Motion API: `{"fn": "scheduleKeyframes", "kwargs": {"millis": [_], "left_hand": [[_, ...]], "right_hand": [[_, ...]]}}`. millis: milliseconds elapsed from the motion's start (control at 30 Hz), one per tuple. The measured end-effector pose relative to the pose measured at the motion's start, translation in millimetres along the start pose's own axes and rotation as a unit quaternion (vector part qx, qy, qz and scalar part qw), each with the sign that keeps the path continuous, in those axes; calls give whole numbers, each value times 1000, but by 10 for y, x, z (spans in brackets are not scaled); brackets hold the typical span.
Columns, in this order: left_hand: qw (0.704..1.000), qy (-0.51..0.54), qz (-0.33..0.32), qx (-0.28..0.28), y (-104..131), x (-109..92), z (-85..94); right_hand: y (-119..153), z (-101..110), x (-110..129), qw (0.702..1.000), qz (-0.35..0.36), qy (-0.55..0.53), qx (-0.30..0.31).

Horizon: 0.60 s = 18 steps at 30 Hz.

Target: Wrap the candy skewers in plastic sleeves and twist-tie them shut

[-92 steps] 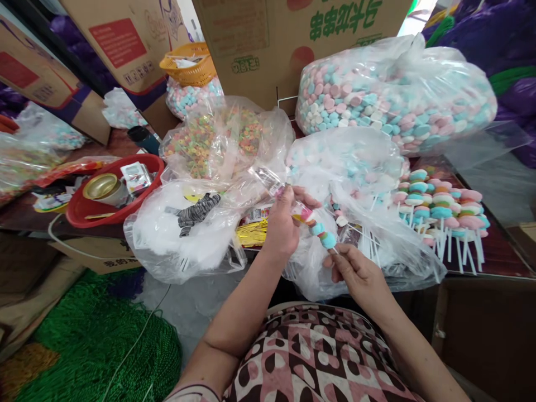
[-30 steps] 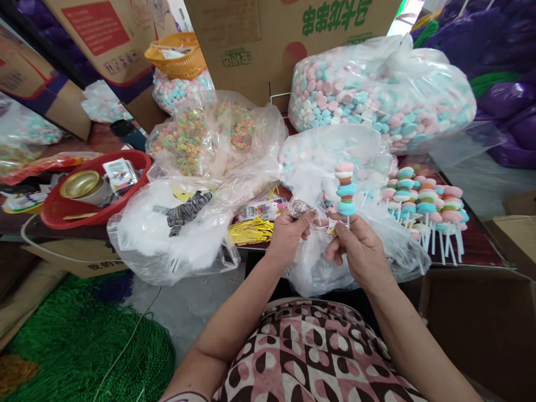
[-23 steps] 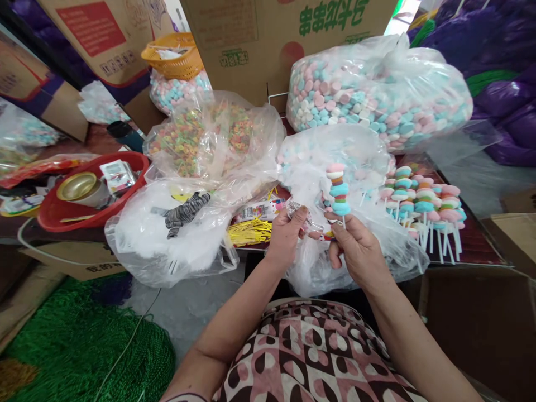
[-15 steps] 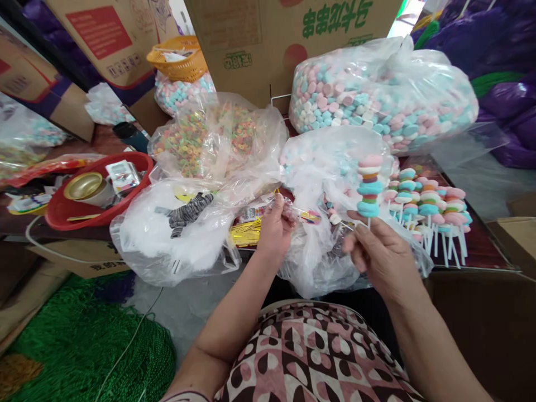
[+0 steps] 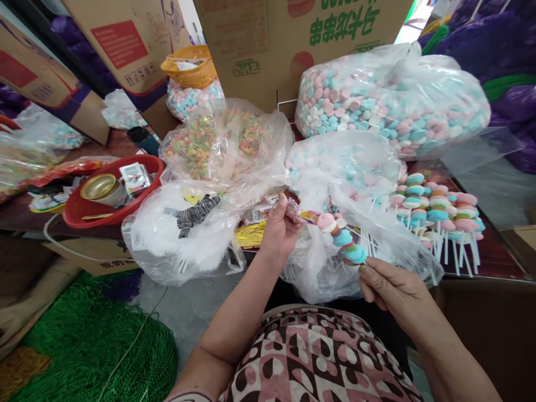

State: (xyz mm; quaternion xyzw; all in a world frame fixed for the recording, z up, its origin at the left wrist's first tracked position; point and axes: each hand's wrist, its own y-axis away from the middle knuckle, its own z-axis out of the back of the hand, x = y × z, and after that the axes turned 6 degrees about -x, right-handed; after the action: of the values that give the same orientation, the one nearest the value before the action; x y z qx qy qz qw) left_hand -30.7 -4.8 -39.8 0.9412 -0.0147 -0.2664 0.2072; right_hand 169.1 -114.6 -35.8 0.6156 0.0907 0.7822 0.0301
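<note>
My right hand (image 5: 383, 282) pinches the stick end of a marshmallow skewer (image 5: 342, 239), which lies tilted with its pink top toward the left. My left hand (image 5: 280, 226) has its fingers closed on a clear printed wrapper (image 5: 307, 215); the wrapper's open end is close to the skewer's pink tip. Whether the tip is inside the wrapper is hard to tell. Several finished skewers (image 5: 439, 209) lean together at the right, sticks downward. Yellow twist ties (image 5: 250, 234) lie beside my left forearm.
Bags of marshmallows (image 5: 389, 106) and ring candies (image 5: 226, 139) stand behind my hands. A white bag with grey ties (image 5: 146, 234) and a red basin (image 5: 71, 209) are at the left. Cardboard boxes (image 5: 268, 67) rise at the back. Green strands (image 5: 138, 329) lie lower left.
The skewer has gone from upright to tilted and moved left and down toward the wrapper. My right hand has turned with it, now lower. My left hand still grips the wrapper.
</note>
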Motion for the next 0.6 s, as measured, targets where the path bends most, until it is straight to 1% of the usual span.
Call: {"fn": "scheduleKeyframes", "kwargs": {"millis": [100,167,233,300,367,467,500,600], "left_hand": [[1000,-10,-14,6,7,11,0],[999,-21,-34,10,3,23,6],[998,-34,-55,10,-3,35,12],[997,-43,-68,9,-5,45,15],[996,-54,-74,14,1,50,13],[993,-80,-82,31,19,45,8],[992,-86,-84,37,26,40,6],[990,-95,-89,47,36,18,-5]], "right_hand": [[-9,56,4,999,1,31,6],[-1,94,22,997,17,72,-3],[8,125,46,990,44,127,-38],[11,145,59,982,64,159,-80],[8,155,53,984,51,141,-93],[-5,152,29,996,-3,53,-76],[-10,147,24,996,-16,24,-80],[-20,127,16,994,-16,-16,-107]]}}
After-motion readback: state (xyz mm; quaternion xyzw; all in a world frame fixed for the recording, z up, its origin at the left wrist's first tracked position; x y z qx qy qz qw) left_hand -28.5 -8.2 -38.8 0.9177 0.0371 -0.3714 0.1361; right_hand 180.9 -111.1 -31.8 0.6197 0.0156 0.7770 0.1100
